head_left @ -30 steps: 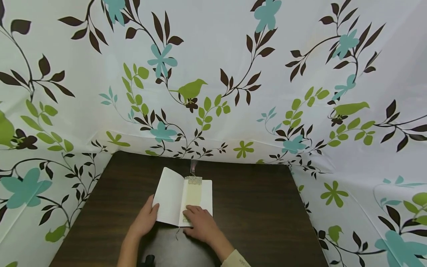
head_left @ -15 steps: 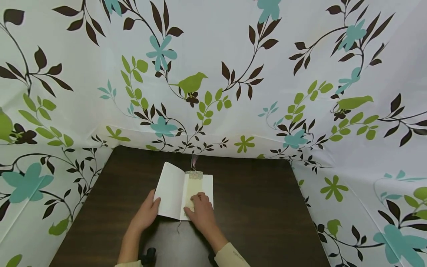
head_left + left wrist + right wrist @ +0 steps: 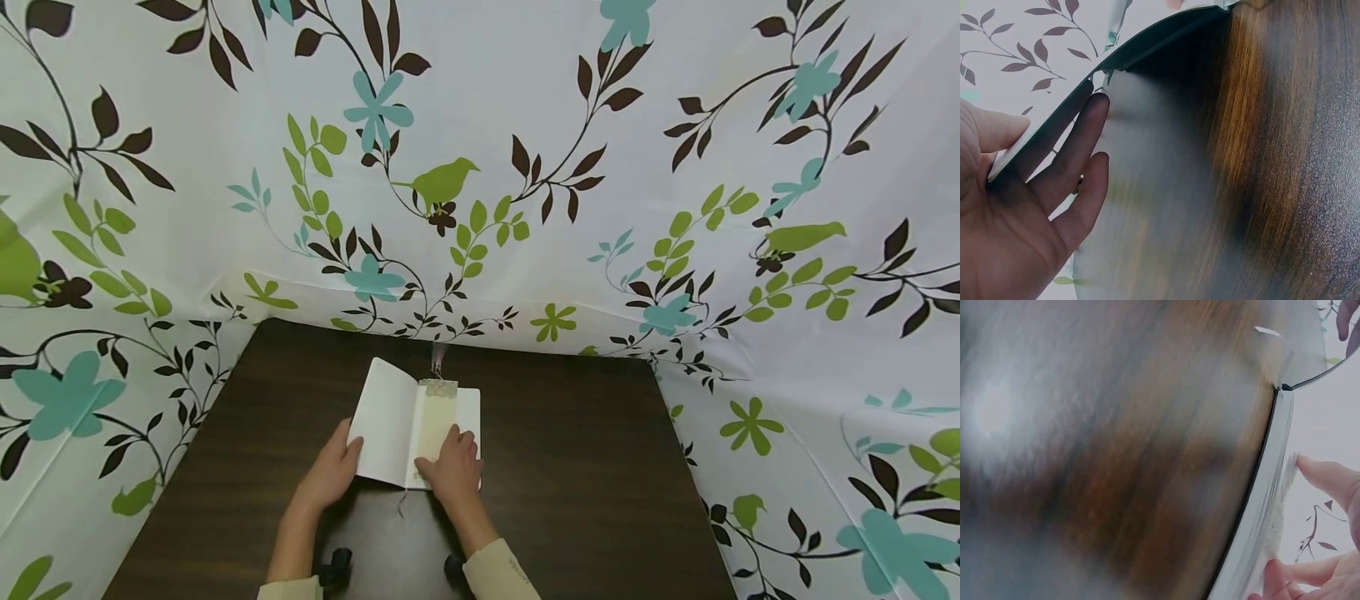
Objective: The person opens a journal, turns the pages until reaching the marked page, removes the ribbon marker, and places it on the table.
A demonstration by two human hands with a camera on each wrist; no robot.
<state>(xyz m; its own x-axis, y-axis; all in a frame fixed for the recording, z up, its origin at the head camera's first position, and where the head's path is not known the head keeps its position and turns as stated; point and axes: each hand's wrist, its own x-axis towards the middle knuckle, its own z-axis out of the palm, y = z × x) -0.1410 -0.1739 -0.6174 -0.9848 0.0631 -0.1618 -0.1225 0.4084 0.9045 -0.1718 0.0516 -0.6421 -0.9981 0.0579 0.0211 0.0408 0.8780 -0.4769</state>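
Observation:
An open notebook [image 3: 384,425] with blank white pages lies on the dark table. A cream bookmark [image 3: 438,410] with a lace-like top band and a pinkish tassel [image 3: 438,358] rests on its right page. My left hand [image 3: 330,468] grips the notebook's left edge, thumb on the page and fingers behind the dark cover [image 3: 1147,47]. That cover stands lifted at an angle. My right hand [image 3: 454,471] rests over the bookmark's lower part, thumb near its lower left corner and fingers toward the page's right side. The palm hides part of the bookmark.
Dark wood-grain table [image 3: 585,467] surrounds the notebook, with a glossy light reflection in front of it. A white cloth [image 3: 525,267] printed with leaves, flowers and birds hangs behind and beside the table. A thin ribbon marker [image 3: 401,502] trails below the spine.
My right hand has slid up and to the right over the bookmark, its fingers now pointing away from me. My left hand keeps its grip on the notebook. The head view has tilted slightly.

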